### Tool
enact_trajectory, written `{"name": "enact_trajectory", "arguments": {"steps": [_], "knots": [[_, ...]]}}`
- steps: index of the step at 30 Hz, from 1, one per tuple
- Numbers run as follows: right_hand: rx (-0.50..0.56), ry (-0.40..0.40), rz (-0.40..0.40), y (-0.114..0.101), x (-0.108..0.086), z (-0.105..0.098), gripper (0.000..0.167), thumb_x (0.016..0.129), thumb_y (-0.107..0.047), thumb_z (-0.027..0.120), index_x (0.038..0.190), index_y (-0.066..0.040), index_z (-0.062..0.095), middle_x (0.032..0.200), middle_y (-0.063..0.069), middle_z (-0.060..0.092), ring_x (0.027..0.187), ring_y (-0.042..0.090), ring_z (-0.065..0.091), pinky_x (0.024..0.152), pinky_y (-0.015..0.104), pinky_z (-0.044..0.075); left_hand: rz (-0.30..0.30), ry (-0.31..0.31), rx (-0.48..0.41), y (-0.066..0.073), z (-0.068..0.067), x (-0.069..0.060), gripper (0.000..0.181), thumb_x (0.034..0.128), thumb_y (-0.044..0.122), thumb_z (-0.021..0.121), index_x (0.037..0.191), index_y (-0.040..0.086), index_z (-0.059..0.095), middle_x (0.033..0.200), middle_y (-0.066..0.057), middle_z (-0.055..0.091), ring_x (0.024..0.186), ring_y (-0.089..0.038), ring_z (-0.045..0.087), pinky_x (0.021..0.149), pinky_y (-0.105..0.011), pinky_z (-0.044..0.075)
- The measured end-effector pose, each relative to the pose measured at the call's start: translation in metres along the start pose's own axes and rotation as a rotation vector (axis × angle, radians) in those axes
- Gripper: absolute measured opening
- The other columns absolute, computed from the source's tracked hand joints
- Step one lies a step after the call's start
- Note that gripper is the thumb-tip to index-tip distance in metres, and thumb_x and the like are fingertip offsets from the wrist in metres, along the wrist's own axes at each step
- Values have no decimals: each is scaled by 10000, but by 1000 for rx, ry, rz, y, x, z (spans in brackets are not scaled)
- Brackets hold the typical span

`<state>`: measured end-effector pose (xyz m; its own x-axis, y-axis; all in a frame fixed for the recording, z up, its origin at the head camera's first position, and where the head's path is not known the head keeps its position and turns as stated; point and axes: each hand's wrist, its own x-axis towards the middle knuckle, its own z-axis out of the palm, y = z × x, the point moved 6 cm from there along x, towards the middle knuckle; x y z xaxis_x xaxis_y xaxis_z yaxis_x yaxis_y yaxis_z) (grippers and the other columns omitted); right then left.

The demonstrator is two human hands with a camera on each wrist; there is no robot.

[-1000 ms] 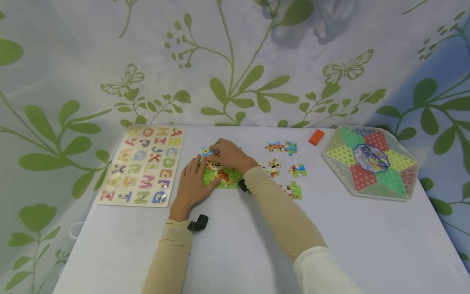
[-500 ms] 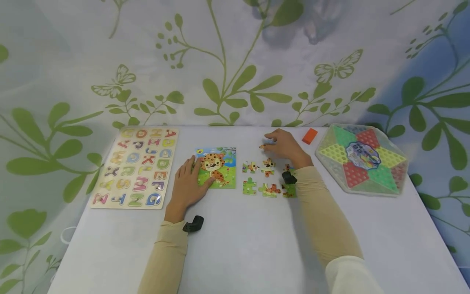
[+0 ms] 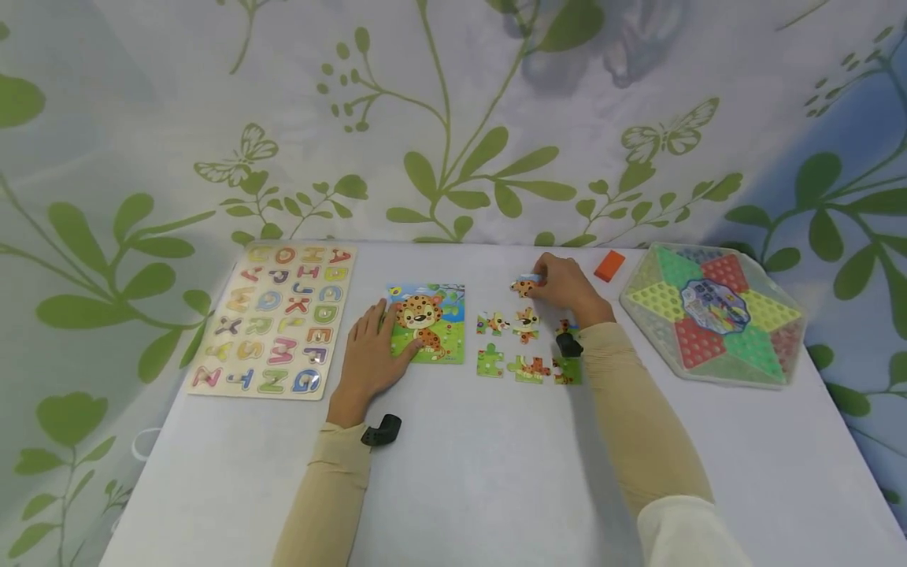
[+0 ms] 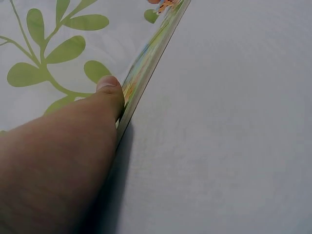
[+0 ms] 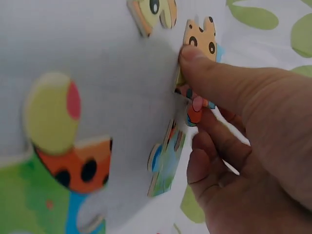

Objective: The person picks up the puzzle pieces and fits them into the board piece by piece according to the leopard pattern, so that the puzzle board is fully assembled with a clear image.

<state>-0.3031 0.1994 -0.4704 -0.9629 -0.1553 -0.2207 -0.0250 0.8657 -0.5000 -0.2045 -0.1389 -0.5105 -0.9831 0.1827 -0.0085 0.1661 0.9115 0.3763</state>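
In the head view a square leopard puzzle (image 3: 425, 323) lies flat on the white table. My left hand (image 3: 372, 362) rests against its left side, fingers extended along the edge. The left wrist view shows the thumb (image 4: 109, 90) touching the puzzle's edge. To the right, my right hand (image 3: 567, 285) pinches a spotted puzzle piece (image 3: 524, 287). Up close in the right wrist view, my right thumb lies on the face of that piece (image 5: 207, 36); another, blue-green piece (image 5: 166, 161) lies near the fingers. In the head view that one is hidden by the hand.
Several loose puzzle pieces, among them a dog-faced one (image 3: 526, 324) and a green one (image 3: 489, 361), lie below my right hand. An alphabet board (image 3: 272, 319) lies left, an orange block (image 3: 609, 265) and a hexagonal board game (image 3: 716, 315) right. A patterned cloth stands behind.
My right hand has moved from the top of the leopard puzzle rightward to the upper loose pieces and pinches one there. The left hand has stayed at the puzzle's side.
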Motion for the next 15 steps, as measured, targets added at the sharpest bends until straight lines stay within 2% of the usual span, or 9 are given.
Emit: {"name": "enact_trajectory", "arguments": {"steps": [2, 8, 13, 15], "knots": [[37, -5, 6, 0, 0, 1, 346, 941, -218, 751, 1197, -65, 577, 1229, 197, 653, 1068, 346, 578, 886, 466, 504, -2, -6, -9, 0, 0, 0, 878, 980, 629, 511, 1640, 128, 222, 1712, -140, 166, 1579, -376, 166, 1288, -566, 156], [208, -22, -21, -14, 0, 7, 295, 977, -302, 707, 1228, -146, 702, 1207, 149, 728, 1030, 305, 685, 847, 421, 551, -23, -17, -23, 2, -1, -1, 868, 983, 627, 505, 1643, 142, 216, 1715, -133, 158, 1586, -363, 150, 1297, -552, 130], [357, -56, -37, -35, 3, 25, 315, 979, -331, 702, 1247, -167, 719, 1135, 112, 769, 875, 212, 714, 649, 312, 540, -26, -4, -16, 4, -1, 0, 799, 995, 607, 498, 1638, 202, 254, 1710, -145, 167, 1578, -380, 163, 1289, -569, 144], [382, -75, -52, -47, 4, 34, 315, 986, -338, 691, 1249, -168, 717, 1121, 107, 773, 852, 193, 710, 621, 293, 527, -26, 7, -12, 4, -2, 0, 769, 1001, 598, 493, 1634, 224, 267, 1705, -153, 175, 1573, -391, 174, 1281, -582, 157]]}}
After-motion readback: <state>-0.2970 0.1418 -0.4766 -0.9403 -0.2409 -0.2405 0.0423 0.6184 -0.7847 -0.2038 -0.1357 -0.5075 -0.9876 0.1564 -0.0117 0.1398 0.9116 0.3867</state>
